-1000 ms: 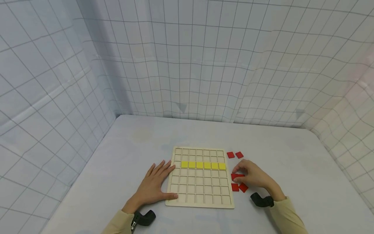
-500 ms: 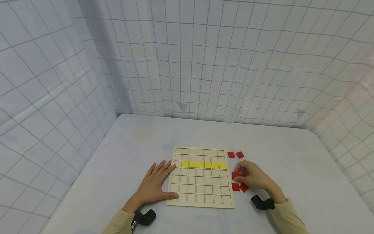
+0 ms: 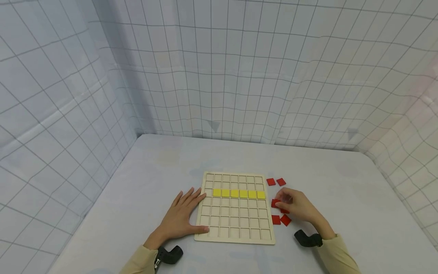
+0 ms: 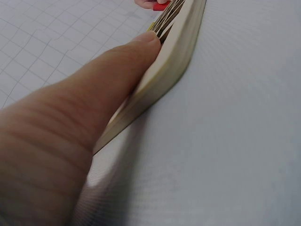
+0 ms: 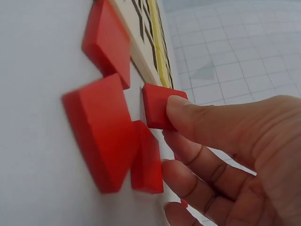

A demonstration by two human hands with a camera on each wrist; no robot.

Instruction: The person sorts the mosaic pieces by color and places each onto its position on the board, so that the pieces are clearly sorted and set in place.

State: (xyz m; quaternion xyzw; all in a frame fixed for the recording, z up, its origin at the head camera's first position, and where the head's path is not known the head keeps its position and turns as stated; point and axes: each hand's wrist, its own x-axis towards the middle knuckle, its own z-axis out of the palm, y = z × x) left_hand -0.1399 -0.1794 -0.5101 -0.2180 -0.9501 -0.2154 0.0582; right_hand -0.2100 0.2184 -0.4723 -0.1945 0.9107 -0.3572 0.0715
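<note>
A pale wooden grid board (image 3: 234, 236) lies on the table, with a row of several yellow square tiles (image 3: 234, 193) in its third row from the far side. My left hand (image 3: 181, 217) rests spread on the board's left edge; its thumb lies over the near left corner, as the left wrist view also shows. Beside the board's right edge, my right hand (image 3: 295, 205) pinches a red square tile (image 5: 157, 106) between thumb and fingers. Other red tiles (image 5: 101, 132) lie right under and beside that hand, one of them partly hidden by it in the head view.
Two more red tiles (image 3: 271, 182) lie off the board's far right corner. Two others (image 3: 276, 220) sit near its right edge, closer to the person. A white table (image 3: 171, 160) carries everything, and grid-patterned curtains (image 3: 236, 76) hang behind and at both sides.
The right thumb and fingers have drawn one red tile apart from its neighbour and now pinch it, slightly farther from the person. The left hand has stayed in place.
</note>
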